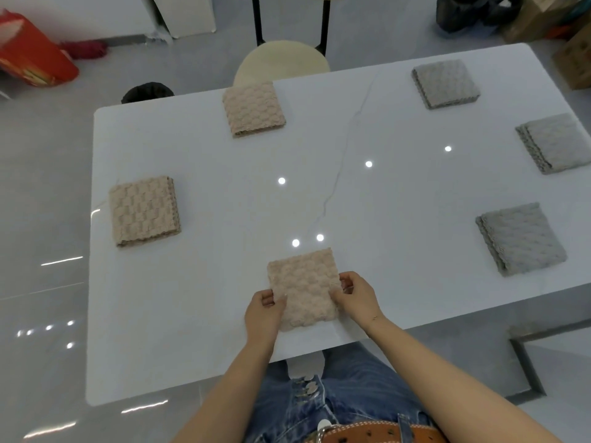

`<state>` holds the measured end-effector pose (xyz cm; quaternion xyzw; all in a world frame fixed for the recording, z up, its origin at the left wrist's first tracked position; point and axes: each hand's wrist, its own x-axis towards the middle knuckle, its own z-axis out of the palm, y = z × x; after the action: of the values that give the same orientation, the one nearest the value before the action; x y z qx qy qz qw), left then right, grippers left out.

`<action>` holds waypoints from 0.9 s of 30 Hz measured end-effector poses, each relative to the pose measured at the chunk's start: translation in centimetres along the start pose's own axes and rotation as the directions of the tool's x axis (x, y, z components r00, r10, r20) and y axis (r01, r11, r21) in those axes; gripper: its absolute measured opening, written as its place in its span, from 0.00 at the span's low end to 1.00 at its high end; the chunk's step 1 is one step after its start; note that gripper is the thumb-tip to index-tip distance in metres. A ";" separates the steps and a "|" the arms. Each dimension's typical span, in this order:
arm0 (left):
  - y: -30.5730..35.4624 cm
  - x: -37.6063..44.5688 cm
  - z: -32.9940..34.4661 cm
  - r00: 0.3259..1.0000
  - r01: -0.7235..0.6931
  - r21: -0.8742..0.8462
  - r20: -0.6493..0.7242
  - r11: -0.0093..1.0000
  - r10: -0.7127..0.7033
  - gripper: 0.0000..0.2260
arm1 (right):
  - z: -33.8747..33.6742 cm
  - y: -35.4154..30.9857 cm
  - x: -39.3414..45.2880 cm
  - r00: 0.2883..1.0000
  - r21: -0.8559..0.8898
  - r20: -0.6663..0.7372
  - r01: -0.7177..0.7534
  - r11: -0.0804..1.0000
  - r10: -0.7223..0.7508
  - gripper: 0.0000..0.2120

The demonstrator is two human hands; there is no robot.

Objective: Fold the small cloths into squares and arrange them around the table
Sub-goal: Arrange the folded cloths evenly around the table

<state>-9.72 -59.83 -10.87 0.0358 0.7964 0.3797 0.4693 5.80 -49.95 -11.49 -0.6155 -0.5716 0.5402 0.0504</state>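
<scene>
A folded beige cloth point(303, 284) lies as a square near the front edge of the white table point(198, 282). My left hand point(263, 313) grips its left edge and my right hand point(355, 295) grips its right edge. Two more folded beige squares rest on the table, one at the left side point(144, 211) and one at the far edge point(253, 108). Three folded grey squares sit on the right half: far point(445, 83), at the right edge point(555, 142), and near right point(519, 239).
A cream round chair point(281, 63) stands behind the table's far edge, next to a black bin point(147, 92). A red bag point(32, 52) lies on the floor at far left. Cardboard boxes point(572, 63) stand at far right.
</scene>
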 end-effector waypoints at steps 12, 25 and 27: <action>-0.8 0.0 -0.9 0.995 -0.100 0.124 0.006 0.987 0.100 0.10 | 0.3 0.2 -0.4 1.000 -0.008 0.028 -0.002 1.000 0.003 0.13; 1.3 0.7 -9.3 0.575 -0.646 0.755 0.386 0.111 0.721 0.27 | 1.3 -3.4 -5.4 0.875 -0.787 0.059 0.336 0.517 -0.480 0.34; 1.9 0.5 -10.2 0.557 -0.642 0.764 0.413 0.058 0.721 0.27 | 2.3 -4.1 -6.2 0.877 -0.771 0.041 0.332 0.543 -0.479 0.34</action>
<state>-18.48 -64.11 -7.24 0.6197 0.7703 0.0984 0.1137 2.96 -54.55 -5.91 -0.4736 -0.8638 0.1676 -0.0381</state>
